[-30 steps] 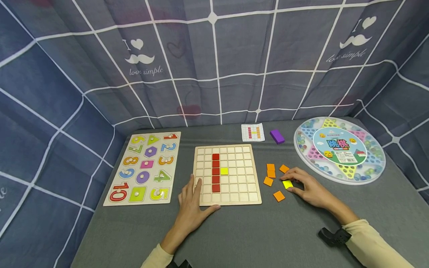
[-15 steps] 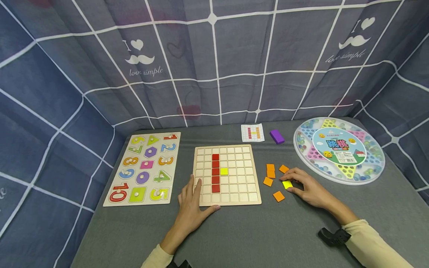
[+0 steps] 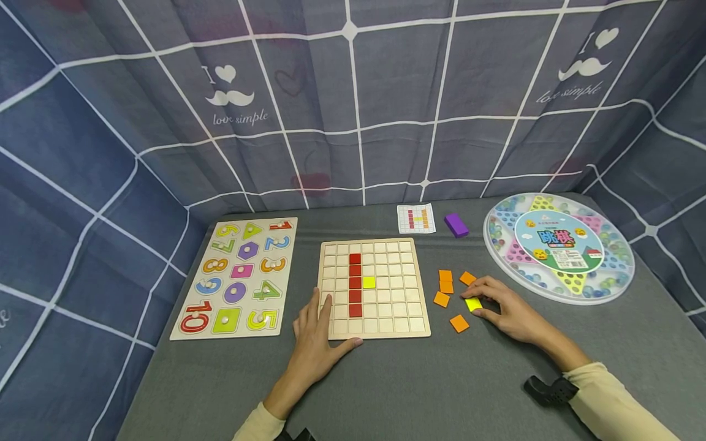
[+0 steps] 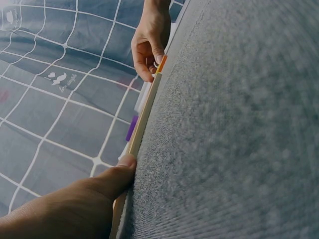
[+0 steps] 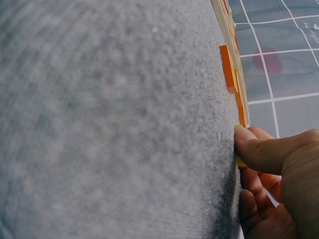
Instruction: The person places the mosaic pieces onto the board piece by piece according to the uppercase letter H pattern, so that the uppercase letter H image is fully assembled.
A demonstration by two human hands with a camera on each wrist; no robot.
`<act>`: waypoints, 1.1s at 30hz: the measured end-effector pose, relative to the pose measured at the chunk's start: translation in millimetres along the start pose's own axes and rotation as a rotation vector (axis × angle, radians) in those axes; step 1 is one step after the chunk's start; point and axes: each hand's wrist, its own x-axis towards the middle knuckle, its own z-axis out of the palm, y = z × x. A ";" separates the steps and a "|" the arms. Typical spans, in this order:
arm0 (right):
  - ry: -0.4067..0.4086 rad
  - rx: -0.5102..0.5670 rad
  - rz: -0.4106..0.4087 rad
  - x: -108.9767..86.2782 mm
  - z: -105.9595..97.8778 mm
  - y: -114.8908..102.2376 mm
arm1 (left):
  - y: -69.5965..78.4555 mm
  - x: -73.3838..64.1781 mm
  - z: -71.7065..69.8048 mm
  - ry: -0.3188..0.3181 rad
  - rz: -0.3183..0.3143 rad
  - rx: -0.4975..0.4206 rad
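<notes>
In the head view a wooden grid board lies flat on the table, with a column of red square tiles and one yellow tile beside the middle red one. My left hand rests at the board's near left corner, its fingers extended along the left side and the thumb at the front edge. To the right, my right hand pinches another yellow square tile between thumb and fingers, low at the table. Several orange tiles lie loose between that hand and the board.
A number and shape puzzle board lies on the left. Behind the grid board are a small pattern card and a purple block. A round, marble-filled game board occupies the back right. A grid-patterned curtain hangs behind the table.
</notes>
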 end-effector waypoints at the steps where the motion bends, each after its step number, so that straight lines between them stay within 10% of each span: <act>1: 0.001 -0.002 -0.001 0.0 0.1 -0.1 | -0.1 0.0 0.0 0.000 -0.001 0.000; 33: 0.034 -0.064 0.015 11.0 2.0 -7.8 | -1.1 -0.9 0.6 0.004 0.001 0.021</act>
